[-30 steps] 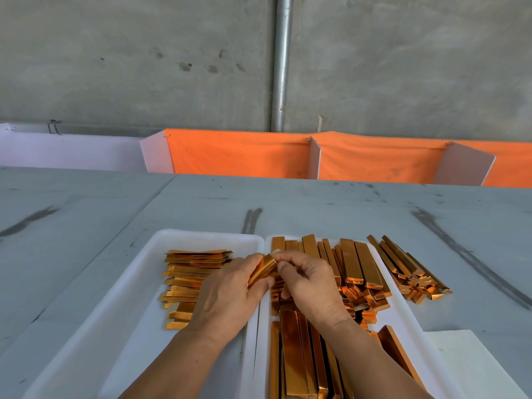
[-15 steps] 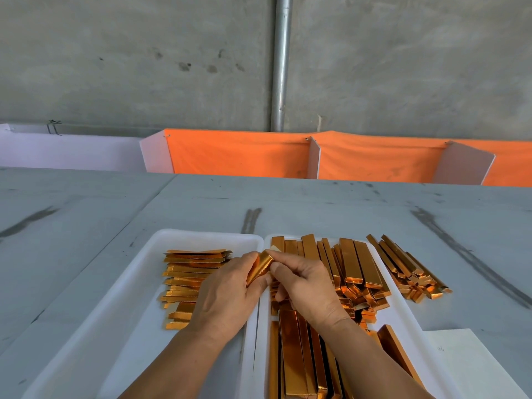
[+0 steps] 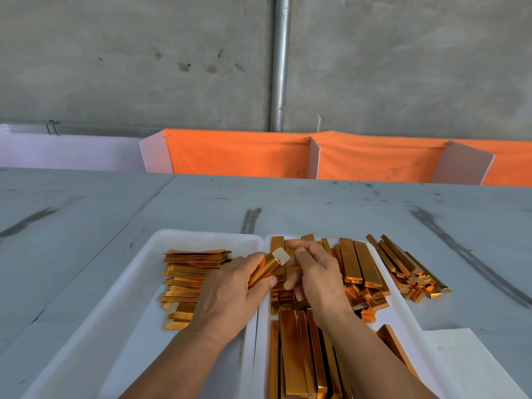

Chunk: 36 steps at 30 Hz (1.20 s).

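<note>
In left hand (image 3: 227,298), slim glossy gold box (image 3: 265,269)

Two bare hands, left hand (image 3: 227,295) at 7 o'clock from the view's middle, right hand (image 3: 319,277) at 5 o'clock, bare left forearm (image 3: 178,364) and bare right forearm (image 3: 374,364), short plain nails, creased knuckles.

Scuffed grey table (image 3: 86,231) (white trays (image 3: 201,235), gold sleeves (image 3: 408,269), paper (image 3: 478,358))

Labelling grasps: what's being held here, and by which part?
A gold box: the left hand grips its near half, and the right hand pinches the white flap at its far end.
</note>
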### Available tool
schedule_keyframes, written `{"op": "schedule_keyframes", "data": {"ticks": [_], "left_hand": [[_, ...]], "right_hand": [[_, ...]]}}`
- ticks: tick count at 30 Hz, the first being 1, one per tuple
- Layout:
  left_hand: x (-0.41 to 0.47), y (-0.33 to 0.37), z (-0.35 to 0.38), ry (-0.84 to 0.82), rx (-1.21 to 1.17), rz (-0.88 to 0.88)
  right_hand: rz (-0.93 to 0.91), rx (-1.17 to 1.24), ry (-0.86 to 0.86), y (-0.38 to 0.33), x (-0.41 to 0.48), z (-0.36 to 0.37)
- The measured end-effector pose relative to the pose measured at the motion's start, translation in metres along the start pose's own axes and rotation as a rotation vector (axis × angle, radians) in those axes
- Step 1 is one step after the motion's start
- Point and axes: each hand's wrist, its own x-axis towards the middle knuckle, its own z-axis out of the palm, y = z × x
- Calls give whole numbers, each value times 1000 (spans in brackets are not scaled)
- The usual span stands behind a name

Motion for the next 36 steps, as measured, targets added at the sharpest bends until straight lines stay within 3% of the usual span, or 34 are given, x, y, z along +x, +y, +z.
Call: {"op": "schedule_keyframes", "data": {"ticks": [8, 28, 36], "left_hand": [[-1, 1, -2, -8, 4, 22], [-1, 0, 0, -16, 43, 47], [-1, -1, 1, -16, 50, 61]], "right_hand": [[172, 137, -132, 1, 1, 0], [27, 77, -133, 9, 4, 1], [48, 99, -120, 5, 3, 0]]}}
